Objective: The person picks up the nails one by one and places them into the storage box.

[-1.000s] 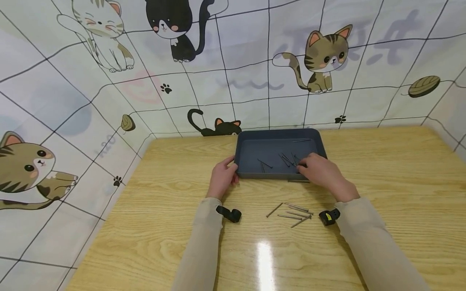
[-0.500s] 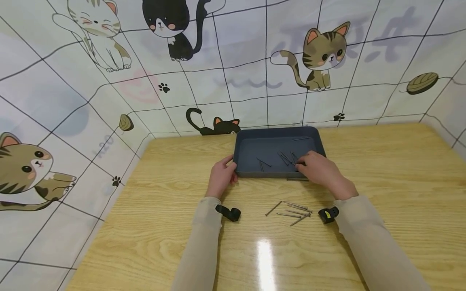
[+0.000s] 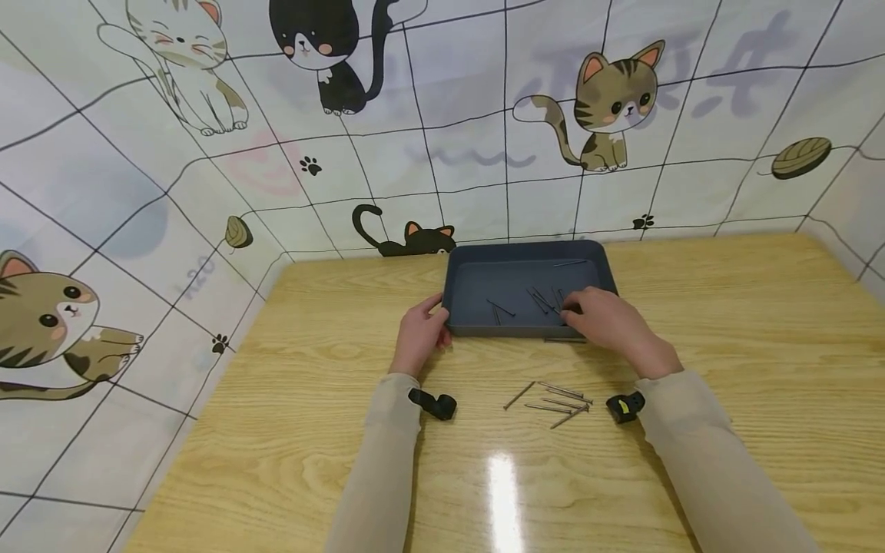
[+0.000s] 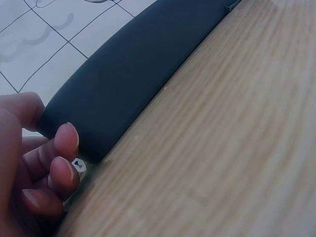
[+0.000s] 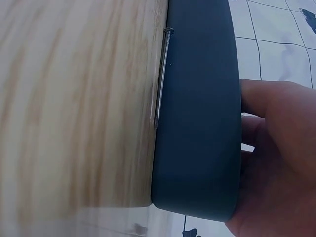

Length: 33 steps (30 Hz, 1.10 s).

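Several loose nails (image 3: 565,403) lie on the table (image 3: 311,430), between the tray (image 3: 515,332) and the near edge, some crossing one another. More nails lie inside the tray, which stands close to the middle of the far edge, its long side parallel to that edge. A single nail (image 5: 163,79) lies along the foot of the tray's front wall; contact with the wall cannot be confirmed.

Handling: the nails should be light, rigid and hard to damage, but thin, smooth and liable to roll. Take each by mid-shank, clear of the point. The tray should be stiff and fairly light; hold it by a side wall or corner.

Appearance: the nails are slim and straight, with small flat heads and pointed tips; grey metal on the table, darker inside the tray. The tray is dark blue-grey, rectangular, shallow and matt, with rounded corners.

Hand state: the left hand (image 3: 418,330) holds the tray at its front left corner, fingers curled. The right hand (image 3: 615,322) reaches over the front wall near the right end, fingers bent towards the thumb beside the nails inside; whether a nail is pinched cannot be determined.
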Each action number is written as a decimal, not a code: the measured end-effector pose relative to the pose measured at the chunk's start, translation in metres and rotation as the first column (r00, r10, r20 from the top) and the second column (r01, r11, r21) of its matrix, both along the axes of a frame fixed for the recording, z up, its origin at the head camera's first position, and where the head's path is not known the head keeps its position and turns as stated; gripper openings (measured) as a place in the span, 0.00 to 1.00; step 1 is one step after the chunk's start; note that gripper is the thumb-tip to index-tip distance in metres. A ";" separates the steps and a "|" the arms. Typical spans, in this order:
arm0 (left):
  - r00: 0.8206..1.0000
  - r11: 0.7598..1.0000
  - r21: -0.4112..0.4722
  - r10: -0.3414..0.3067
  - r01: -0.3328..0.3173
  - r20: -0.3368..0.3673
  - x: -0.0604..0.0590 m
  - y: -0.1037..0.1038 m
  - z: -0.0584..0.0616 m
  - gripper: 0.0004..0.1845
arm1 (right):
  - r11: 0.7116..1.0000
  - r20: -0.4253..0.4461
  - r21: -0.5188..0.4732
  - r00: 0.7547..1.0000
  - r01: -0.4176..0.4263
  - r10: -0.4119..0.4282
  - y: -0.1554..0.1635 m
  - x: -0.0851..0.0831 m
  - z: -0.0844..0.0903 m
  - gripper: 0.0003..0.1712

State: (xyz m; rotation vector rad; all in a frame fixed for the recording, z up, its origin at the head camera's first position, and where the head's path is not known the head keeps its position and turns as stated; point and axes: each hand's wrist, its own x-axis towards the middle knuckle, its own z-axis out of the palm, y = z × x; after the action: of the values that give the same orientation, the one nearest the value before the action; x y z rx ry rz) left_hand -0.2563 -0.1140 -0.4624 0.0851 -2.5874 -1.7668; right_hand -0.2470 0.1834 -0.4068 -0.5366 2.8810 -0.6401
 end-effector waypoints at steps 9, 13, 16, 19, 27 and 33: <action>1.000 1.000 -0.009 0.001 -0.001 0.000 -0.001 -0.001 -0.001 0.24 | 0.999 -0.011 -0.038 1.000 0.019 -0.019 0.001 0.000 0.003 0.17; 1.000 1.000 -0.008 -0.003 0.003 0.001 -0.001 -0.001 -0.001 0.24 | 0.999 -0.030 -0.044 0.999 0.013 -0.015 0.000 0.001 0.004 0.16; 1.000 1.000 -0.006 -0.006 0.006 0.002 -0.001 -0.001 -0.001 0.24 | 0.998 -0.047 -0.057 0.999 0.000 -0.002 -0.001 0.002 0.005 0.14; 1.000 1.000 -0.004 -0.006 0.006 0.002 -0.001 -0.002 -0.001 0.24 | 0.997 -0.061 -0.077 0.998 -0.026 0.021 -0.004 0.001 0.006 0.13; 1.000 1.000 -0.003 -0.008 0.008 0.000 -0.001 -0.001 -0.002 0.24 | 0.988 -0.104 -0.109 0.990 -0.109 0.098 -0.011 0.003 0.012 0.13; 1.000 1.000 -0.002 -0.006 0.006 0.003 -0.001 -0.001 -0.001 0.24 | 0.985 -0.106 -0.098 0.986 -0.143 0.132 -0.017 0.008 0.019 0.14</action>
State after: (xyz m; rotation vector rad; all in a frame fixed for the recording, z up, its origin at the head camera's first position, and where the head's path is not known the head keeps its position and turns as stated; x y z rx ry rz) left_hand -0.2574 -0.1145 -0.4631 0.0801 -2.5943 -1.7672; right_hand -0.2391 0.1666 -0.3881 -0.7964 2.8802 -0.7668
